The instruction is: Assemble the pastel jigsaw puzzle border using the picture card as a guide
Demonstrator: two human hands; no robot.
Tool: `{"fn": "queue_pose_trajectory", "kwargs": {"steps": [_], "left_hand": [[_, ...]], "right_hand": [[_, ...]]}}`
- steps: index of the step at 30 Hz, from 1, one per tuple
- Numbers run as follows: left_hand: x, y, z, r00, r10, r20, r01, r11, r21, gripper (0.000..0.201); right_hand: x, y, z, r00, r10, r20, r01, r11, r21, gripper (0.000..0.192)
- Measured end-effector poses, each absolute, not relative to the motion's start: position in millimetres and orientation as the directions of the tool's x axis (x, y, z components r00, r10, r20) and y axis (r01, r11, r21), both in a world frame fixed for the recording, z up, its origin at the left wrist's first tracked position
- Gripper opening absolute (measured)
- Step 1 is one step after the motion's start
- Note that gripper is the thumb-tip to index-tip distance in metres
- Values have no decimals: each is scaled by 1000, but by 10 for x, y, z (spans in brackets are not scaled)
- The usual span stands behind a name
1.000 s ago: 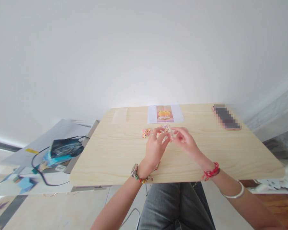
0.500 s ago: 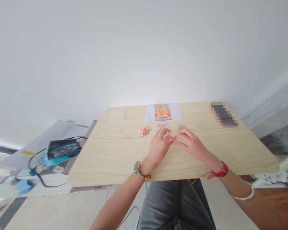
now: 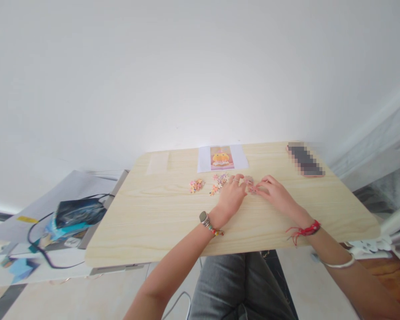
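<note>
Pink jigsaw puzzle pieces (image 3: 252, 189) lie on the table between my two hands. My right hand (image 3: 280, 198) pinches the right edge of these pieces with thumb and forefinger. From the left, my left hand (image 3: 230, 198) rests over the table with fingers bent and apart, its fingertips close to the same pieces; whether they touch is hard to see. Just left of that hand is a loose pile of mixed puzzle pieces (image 3: 220, 180), partly covered by it. Another small pile of yellow and pink puzzle pieces (image 3: 196, 186) sits farther left.
Behind the piles, a printed sheet (image 3: 204, 160) with an orange cartoon picture lies against the wall side of the wooden table (image 3: 146, 222). A phone (image 3: 305, 160) is at the back right. A pale flat sheet (image 3: 158, 163) lies back left. Beside the table is a dark bag (image 3: 80, 213).
Both hands have shifted slightly right and parted a little. The pink piece held between them is now down by the other pink pieces. The view has also turned slightly.
</note>
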State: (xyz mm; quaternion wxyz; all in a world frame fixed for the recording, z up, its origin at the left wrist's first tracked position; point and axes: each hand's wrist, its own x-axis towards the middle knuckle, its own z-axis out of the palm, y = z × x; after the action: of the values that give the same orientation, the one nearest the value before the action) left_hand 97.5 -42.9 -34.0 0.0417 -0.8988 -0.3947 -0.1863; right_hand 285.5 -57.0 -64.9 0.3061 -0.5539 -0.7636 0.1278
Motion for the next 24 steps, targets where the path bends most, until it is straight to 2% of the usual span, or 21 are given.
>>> {"fn": "queue_pose_trajectory", "kwargs": {"steps": [5, 8, 11, 18, 24], "left_hand": [[368, -431, -359, 393, 845, 363, 835, -493, 245, 14], [63, -426, -381, 310, 864, 397, 860, -433, 272, 16], [-68, -445, -384, 245, 890, 384, 880, -370, 296, 20], [-73, -440, -392, 276, 888, 367, 871, -392, 295, 21], [4, -350, -411, 328, 860, 391, 844, -453, 288, 20]], "right_hand": [[2694, -610, -504, -258, 903, 344, 731, 415, -542, 16], [2391, -556, -350, -328, 879, 347, 756, 464, -461, 16], [2030, -443, -240, -411, 873, 261, 800, 483, -356, 13], [1619, -322, -272, -367, 915, 169, 902, 395, -177, 17], [1666, -338, -311, -347, 918, 191, 909, 379, -170, 22]]}}
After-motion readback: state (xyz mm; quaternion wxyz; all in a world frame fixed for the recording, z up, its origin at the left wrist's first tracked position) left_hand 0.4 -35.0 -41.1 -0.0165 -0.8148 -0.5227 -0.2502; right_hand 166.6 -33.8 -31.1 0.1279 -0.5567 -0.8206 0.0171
